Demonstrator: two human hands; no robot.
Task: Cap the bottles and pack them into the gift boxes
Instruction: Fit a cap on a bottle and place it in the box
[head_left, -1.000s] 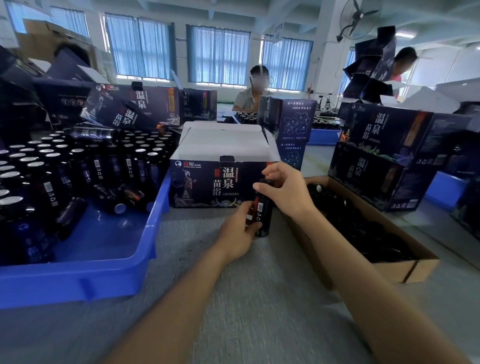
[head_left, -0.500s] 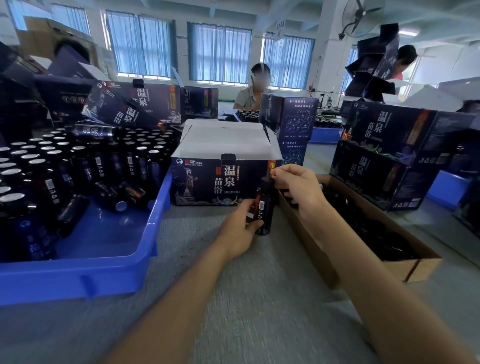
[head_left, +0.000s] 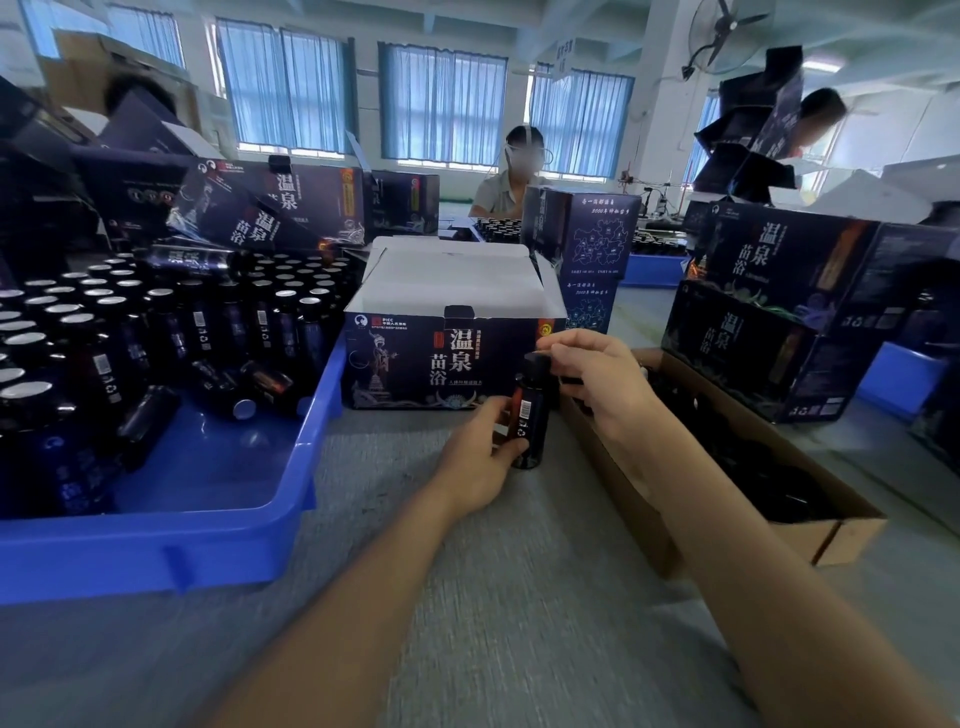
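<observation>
A small dark bottle (head_left: 530, 421) with a red-and-white label stands upright on the grey table, right in front of an open dark gift box (head_left: 447, 364). My left hand (head_left: 478, 457) grips the bottle's lower body. My right hand (head_left: 597, 374) pinches the black cap (head_left: 535, 364) on the bottle's top with thumb and fingers. The gift box's white flaps stand open; its inside is hidden from here.
A blue tray (head_left: 260, 525) at the left holds several foil-sealed bottles, some lying down. A cardboard tray (head_left: 675, 519) of black caps lies at the right. Stacked gift boxes (head_left: 779, 312) stand behind it. Other people work at the back.
My right hand moved from covering the bottle's top to its right side, and the black cap now shows on the bottle. The left hand kept its grip.
</observation>
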